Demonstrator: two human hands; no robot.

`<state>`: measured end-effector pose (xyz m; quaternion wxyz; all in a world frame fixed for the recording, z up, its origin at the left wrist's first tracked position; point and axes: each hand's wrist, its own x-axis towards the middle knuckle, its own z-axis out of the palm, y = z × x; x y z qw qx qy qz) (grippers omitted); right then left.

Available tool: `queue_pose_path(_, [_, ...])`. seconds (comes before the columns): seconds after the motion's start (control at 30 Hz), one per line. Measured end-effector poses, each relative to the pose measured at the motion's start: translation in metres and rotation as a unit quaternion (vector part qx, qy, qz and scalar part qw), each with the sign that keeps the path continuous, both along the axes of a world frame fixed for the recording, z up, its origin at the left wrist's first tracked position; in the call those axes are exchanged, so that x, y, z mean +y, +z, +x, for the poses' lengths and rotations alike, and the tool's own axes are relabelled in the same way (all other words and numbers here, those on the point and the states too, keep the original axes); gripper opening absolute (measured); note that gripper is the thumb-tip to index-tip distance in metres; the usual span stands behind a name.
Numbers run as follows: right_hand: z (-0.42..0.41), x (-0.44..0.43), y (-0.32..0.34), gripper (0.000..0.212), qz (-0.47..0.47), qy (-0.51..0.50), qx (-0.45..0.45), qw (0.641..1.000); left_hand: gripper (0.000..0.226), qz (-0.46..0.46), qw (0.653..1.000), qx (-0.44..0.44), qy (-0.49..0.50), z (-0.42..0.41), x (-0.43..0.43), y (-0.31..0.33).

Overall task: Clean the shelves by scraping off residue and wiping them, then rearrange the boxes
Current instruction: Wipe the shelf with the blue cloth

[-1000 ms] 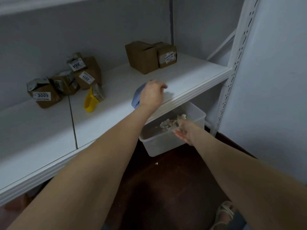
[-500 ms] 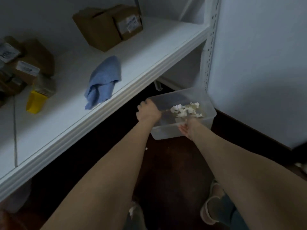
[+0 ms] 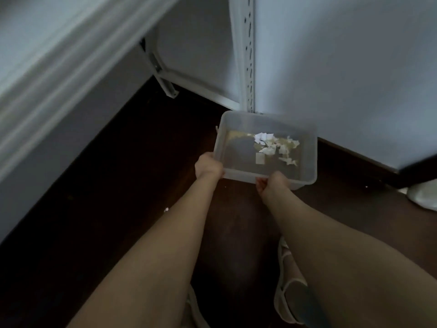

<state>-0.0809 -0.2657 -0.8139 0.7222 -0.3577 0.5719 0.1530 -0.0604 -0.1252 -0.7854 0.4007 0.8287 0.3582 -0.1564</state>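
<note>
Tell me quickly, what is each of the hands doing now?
Left hand: closed, gripping the bin at its near-left corner.
Right hand: closed, gripping the bin's near rim.

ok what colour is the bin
Translucent, frosted whitish plastic bin; the head view, the only one, shows it.

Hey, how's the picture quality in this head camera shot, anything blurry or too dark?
Head view: dim overall, and the dark floor shows almost no detail. Head view: the shelf edge at upper left is smeared by motion blur. Head view: the clear bin, its paper scraps, and the left hand and right hand gripping its near rim are soft but readable.
</note>
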Motion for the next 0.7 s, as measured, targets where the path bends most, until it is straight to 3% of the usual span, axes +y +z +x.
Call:
queue_pose_path(0.27, [0.006,-0.016,-0.054,0.037,0.001,-0.067,0.039,0.997,0.062,-0.100,0.995,0.018,0.020,0.015,-0.025,-0.061])
queue_pose_path(0.7, [0.002,-0.013,-0.098,0.034,0.015,-0.091,0.077,0.993,0.047,-0.111,0.991,0.078,-0.006,0.013,-0.028,-0.104])
